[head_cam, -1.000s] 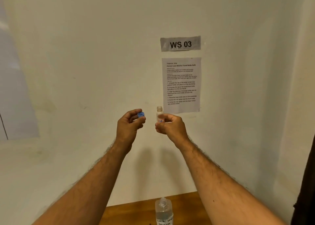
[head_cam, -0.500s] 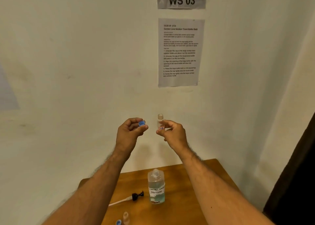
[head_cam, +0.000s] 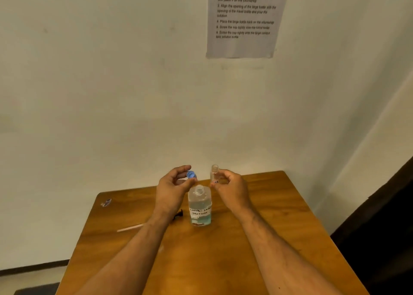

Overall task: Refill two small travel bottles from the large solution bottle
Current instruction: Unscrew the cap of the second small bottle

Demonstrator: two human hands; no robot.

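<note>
Two hands over table [head_cam: 279,216] centre — left hand [head_cam: 172,189] pinches blue cap [head_cam: 191,174], right hand [head_cam: 232,187] pinches uncapped travel bottle [head_cam: 214,174].

Lighting: dim, warm, yellowish — soft shadows on the wall [head_cam: 134,116]. Image: slightly blurred throughout, wide-angle bending at edges; wall sheet [head_cam: 243,20] print smeared.

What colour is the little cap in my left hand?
Blue: the cap, pinched by the left hand, shows best in the head view.

The large bottle [head_cam: 199,207] stands upright on the table [head_cam: 223,261], below and between both raised hands. The left hand [head_cam: 173,189] pinches a cap [head_cam: 191,174]; the right hand [head_cam: 232,190], beside it, holds a small bottle [head_cam: 214,174] upright.
</note>
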